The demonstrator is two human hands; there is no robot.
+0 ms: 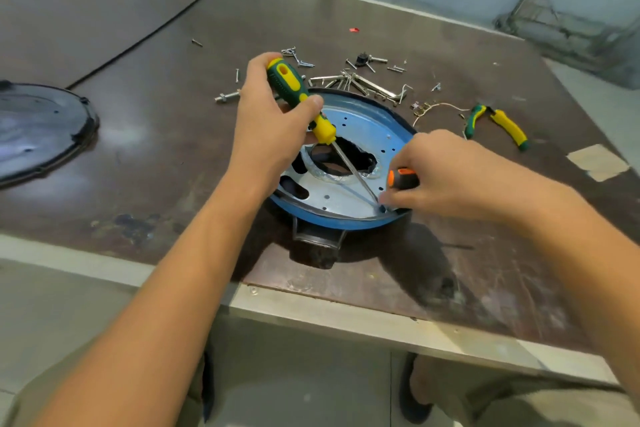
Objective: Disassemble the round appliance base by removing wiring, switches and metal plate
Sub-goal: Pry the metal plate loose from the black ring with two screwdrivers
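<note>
Brown workbench (156,149): our left hand (273,121) gripped green-and-yellow screwdriver (294,90), right hand (446,173) clutched orange-and-black screwdriver (401,178); round blue appliance base (311,218), galvanised metal plate (346,198) seemed stiff, sharp-edged, best levered at rim.

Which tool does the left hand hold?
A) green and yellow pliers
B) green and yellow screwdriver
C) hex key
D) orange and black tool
B: the left hand grips the green and yellow screwdriver; the right hand holds the orange and black tool.
</note>
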